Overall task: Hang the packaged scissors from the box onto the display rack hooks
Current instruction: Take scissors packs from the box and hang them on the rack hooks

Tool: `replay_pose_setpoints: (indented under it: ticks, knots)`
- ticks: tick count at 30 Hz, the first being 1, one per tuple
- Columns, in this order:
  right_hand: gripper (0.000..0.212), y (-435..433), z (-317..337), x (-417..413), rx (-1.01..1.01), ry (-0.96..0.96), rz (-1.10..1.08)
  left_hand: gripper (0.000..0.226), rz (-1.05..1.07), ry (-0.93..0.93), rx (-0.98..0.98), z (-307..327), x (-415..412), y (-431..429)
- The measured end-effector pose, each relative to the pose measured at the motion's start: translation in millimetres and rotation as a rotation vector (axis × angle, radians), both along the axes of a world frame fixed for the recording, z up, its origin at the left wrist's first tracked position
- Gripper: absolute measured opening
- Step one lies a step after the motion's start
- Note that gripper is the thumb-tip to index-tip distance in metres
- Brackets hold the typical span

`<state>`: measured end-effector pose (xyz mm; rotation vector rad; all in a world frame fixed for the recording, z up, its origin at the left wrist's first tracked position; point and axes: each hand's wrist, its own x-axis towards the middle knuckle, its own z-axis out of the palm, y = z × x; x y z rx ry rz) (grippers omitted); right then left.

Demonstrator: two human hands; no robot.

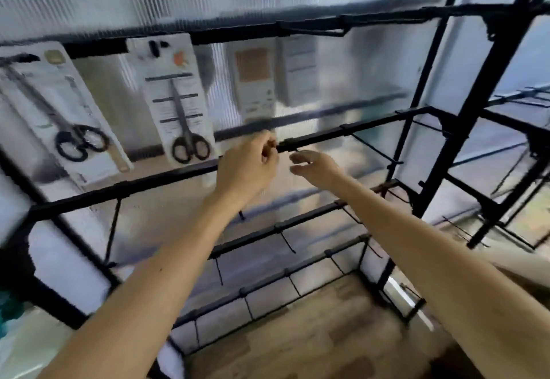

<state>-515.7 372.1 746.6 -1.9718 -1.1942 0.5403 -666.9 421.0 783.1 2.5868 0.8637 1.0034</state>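
Two packaged scissors hang from the top bar of the black display rack (372, 127): one package (59, 110) at the far left, tilted, and another (178, 101) right of it. Both hold black-handled scissors on white cards. My left hand (250, 167) is raised to the second bar, and its curled fingers pinch a small rack hook (287, 144) clipped there. My right hand (315, 167) hovers just right of it below the bar, fingers relaxed and holding nothing. The frame is blurred.
Two more card packages (256, 81) (300, 72) hang further right on the top bar. Lower bars carry several bare hooks (287, 243). A translucent ribbed panel backs the rack. A brown cardboard edge (518, 271) shows at the right, above the wood floor (297, 334).
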Motion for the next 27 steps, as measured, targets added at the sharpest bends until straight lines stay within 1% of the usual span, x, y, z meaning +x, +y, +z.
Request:
replay_pose_setpoints:
  ticks: [2, 4, 6, 8, 10, 13, 16, 19, 23, 27]
  knots:
    - [0.032, -44, -16, 36, 0.047, 0.035, -0.103, 0.019, -0.098, 0.065, 0.013, -10, 45, -25]
    - [0.027, -95, -32, 72, 0.091, -0.014, -0.214, 0.022, -0.198, 0.14, 0.029, -25, 92, -58]
    - [0.024, -149, -50, 108, 0.076, -0.053, -0.366, 0.023, -0.317, 0.222, 0.051, -44, 139, -96]
    - [0.025, -204, -71, 143, -0.017, -0.029, -0.475, 0.023, -0.421, 0.334, 0.078, -69, 185, -136]
    - [0.028, -259, -101, 178, -0.173, -0.02, -0.54, 0.024, -0.517, 0.44, 0.101, -99, 230, -176]
    - [0.03, -342, -141, 220, -0.39, -0.037, -0.594, 0.029, -0.602, 0.626, 0.034, -146, 292, -228]
    - [0.032, -405, -171, 250, -0.515, -0.005, -0.663, 0.037, -0.671, 0.784, -0.041, -190, 342, -268]
    - [0.033, -446, -201, 278, -0.604, 0.036, -0.72, 0.036, -0.715, 0.89, -0.065, -225, 386, -298]
    - [0.038, -464, -237, 306, -0.644, 0.054, -0.737, 0.038, -0.747, 0.962, -0.049, -261, 430, -313]
    - [0.04, -472, -283, 344, -0.764, 0.065, -0.679, 0.045, -0.798, 1.05, -0.036, -307, 485, -323]
